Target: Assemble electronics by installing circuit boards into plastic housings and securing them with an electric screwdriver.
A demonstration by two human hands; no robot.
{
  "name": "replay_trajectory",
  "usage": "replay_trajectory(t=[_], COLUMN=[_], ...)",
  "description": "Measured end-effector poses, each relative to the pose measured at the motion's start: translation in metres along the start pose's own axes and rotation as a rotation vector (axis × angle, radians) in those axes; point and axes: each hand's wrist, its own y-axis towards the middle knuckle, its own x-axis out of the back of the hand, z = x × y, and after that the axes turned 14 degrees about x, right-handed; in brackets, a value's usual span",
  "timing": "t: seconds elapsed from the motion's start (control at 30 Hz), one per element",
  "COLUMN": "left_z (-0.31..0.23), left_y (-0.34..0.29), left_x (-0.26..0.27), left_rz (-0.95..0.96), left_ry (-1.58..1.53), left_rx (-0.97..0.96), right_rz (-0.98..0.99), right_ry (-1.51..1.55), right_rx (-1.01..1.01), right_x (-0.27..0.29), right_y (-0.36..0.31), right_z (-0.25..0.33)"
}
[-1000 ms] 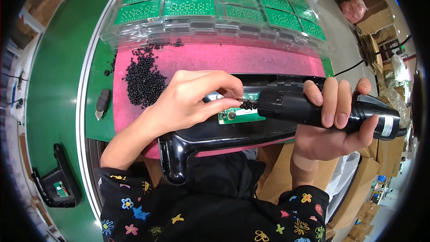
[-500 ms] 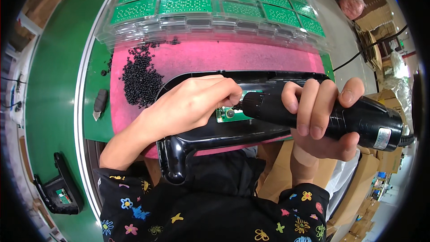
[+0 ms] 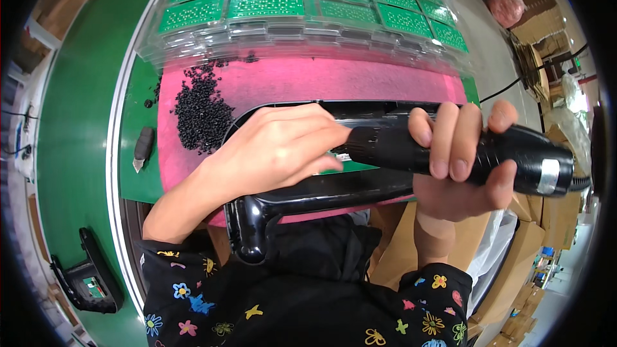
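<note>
My right hand is wrapped round a black electric screwdriver, held nearly level with its nose toward the left. Close to that nose, my left hand has its fingers curled together at the bit; whatever they pinch is hidden, and the thumb is slightly blurred. Beneath both hands lies a long black plastic housing with its inside facing up. Part of a green circuit board shows inside it, mostly covered by my left hand and the screwdriver. A heap of small black screws lies to the left.
Stacked clear plastic trays of green circuit boards stand at the back. A pink mat lies under the housing. On the left are a black-wrapped blade and another black housing with a board. Cardboard boxes stand at right.
The screwdriver has swung slightly, its rear end rising and its nose moving up and left, off the board's middle. My left fingers have shifted to its tip, covering more of the board.
</note>
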Motion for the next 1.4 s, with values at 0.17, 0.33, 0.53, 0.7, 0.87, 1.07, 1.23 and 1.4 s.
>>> replay_trajectory(t=[0.17,0.33,0.53,0.7,0.87,1.07,1.23,1.4], left_z=[0.0,-0.003,-0.005,-0.001,0.002,0.008,0.003,-0.006], left_y=[-0.002,-0.002,-0.002,-0.006,-0.007,-0.011,-0.01,-0.006], left_x=[0.004,0.001,0.014,0.003,-0.002,-0.002,0.0,0.004], left_rz=[-0.118,-0.202,-0.371,-0.078,0.155,0.34,0.364,0.43], left_ry=[0.221,0.356,0.479,0.217,0.158,0.265,0.221,0.232], left_rx=[-0.029,-0.096,-0.168,-0.03,0.075,0.115,0.257,0.382], right_rz=[-0.156,-0.105,-0.039,-0.083,-0.113,-0.107,-0.036,-0.036], right_ry=[-0.054,-0.075,-0.313,-0.354,-0.313,-0.285,-0.382,-0.273], right_rx=[-0.044,-0.02,0.014,-0.1,-0.092,-0.08,-0.17,-0.213], right_x=[-0.008,-0.014,-0.004,0.021,0.03,0.035,0.035,0.037], right_y=[0.0,0.002,0.005,-0.006,-0.011,-0.015,-0.011,-0.008], right_z=[-0.001,0.001,0.014,0.006,0.001,-0.003,0.001,-0.006])
